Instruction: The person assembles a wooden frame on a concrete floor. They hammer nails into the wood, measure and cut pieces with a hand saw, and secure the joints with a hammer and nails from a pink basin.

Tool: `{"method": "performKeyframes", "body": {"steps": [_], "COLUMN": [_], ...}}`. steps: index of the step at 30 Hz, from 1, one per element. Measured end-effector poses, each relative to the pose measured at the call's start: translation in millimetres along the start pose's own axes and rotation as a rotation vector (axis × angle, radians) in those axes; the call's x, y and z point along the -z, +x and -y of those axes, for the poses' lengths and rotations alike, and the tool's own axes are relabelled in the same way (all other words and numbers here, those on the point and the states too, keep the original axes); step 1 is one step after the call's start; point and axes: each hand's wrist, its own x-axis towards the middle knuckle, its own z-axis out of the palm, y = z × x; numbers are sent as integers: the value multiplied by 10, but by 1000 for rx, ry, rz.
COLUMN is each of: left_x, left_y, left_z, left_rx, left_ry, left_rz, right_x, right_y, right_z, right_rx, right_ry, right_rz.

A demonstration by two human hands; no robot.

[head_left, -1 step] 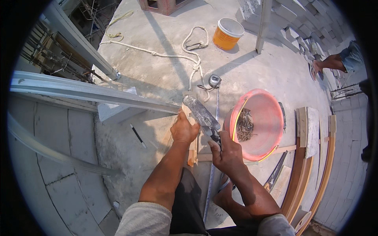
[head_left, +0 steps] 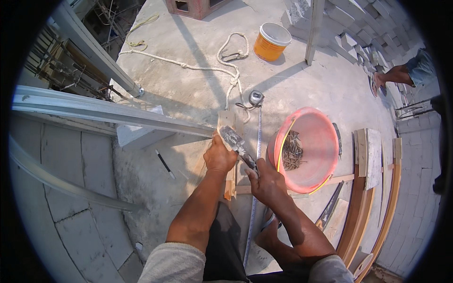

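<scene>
My left hand (head_left: 220,154) is closed on the edge of a short wooden board (head_left: 227,119), thumb pointing toward the right. Whether a nail is pinched in those fingers I cannot tell. In my closed right hand (head_left: 269,181) is the handle of a hand tool (head_left: 232,137) with a long grey head, caked with dried mortar. That head lies over the board, just right of my left fingers. Against the board, by my left hand, ends a long metal channel (head_left: 141,117). A pink bucket (head_left: 325,174) holding loose nails (head_left: 292,153) stands right of my right hand.
Beyond the board lie a tape measure (head_left: 255,98), its blade drawn out toward me, and knotted rope (head_left: 198,67). A pencil-like stick (head_left: 165,163) and pale block (head_left: 141,129) are left. Handsaw (head_left: 330,207) and timber (head_left: 361,212) lie right; an orange pail (head_left: 272,42) stands farther off.
The tool's head has shifted slightly toward me, uncovering the board's far end. My right hand has moved a little up and left; my left hand stays in place.
</scene>
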Motion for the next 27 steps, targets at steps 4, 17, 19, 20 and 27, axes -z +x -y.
{"method": "performKeyframes", "body": {"steps": [4, 17, 19, 20, 27], "left_x": [21, 16, 42, 40, -60], "left_y": [34, 63, 66, 51, 52], "left_z": [-50, -46, -71, -66, 27], "left_rx": [-68, -60, -86, -47, -118], "left_ry": [16, 42, 24, 61, -4], "left_rz": [-110, -97, -132, -70, -167], "right_x": [-43, -35, -6, 52, 465], "right_y": [46, 12, 4, -22, -147], "right_z": [5, 25, 36, 70, 132], "right_rx": [-199, -86, -146, -154, 212], "right_ry": [229, 213, 228, 283, 720], "right_rz": [4, -35, -27, -21, -514]}}
